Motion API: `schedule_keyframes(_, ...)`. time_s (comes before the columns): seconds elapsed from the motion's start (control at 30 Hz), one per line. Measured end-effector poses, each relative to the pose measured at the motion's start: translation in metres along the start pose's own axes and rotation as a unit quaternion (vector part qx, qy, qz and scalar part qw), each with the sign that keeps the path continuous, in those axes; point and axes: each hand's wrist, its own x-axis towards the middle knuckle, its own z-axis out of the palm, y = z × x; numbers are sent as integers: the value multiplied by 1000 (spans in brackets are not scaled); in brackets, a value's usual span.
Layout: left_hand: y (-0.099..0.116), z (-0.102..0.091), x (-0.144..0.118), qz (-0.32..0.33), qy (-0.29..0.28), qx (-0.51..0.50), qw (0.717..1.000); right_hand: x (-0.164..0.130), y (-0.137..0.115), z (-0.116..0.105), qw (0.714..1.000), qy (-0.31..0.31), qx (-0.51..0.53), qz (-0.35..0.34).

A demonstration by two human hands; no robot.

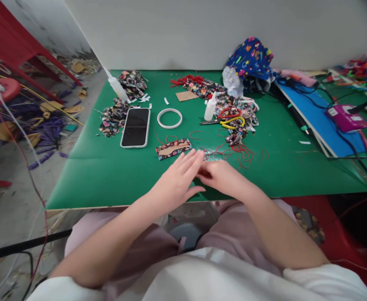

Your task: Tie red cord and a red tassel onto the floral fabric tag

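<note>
My left hand (179,179) hovers over the near part of the green table (92,167), fingers stretched out and apart, holding nothing. My right hand (221,177) lies just right of it, its fingertips tucked under my left fingers; whether they pinch anything is hidden. A floral fabric strip with a cardboard backing (173,148) lies just beyond my left fingertips. Loose red threads (239,152) are scattered past my right hand.
A phone (135,127) lies face up at the left, a white tape ring (169,118) beside it. Two glue bottles (209,108), scissors (230,119), floral scraps (114,117), a blue patterned cloth (251,56) and a blue board (321,117) with a pink device (346,118) sit farther back.
</note>
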Motion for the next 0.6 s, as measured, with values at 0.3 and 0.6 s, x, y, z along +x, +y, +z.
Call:
schedule_keyframes(0.3, 4, 28, 18, -93, -69, -170, 979, -3, 5, -4, 997, 15, 72, 8)
schedule_keyframes(0.6, -5, 19, 16, -82, -110, -98, 986, 0, 7, 1, 990, 17, 143, 1)
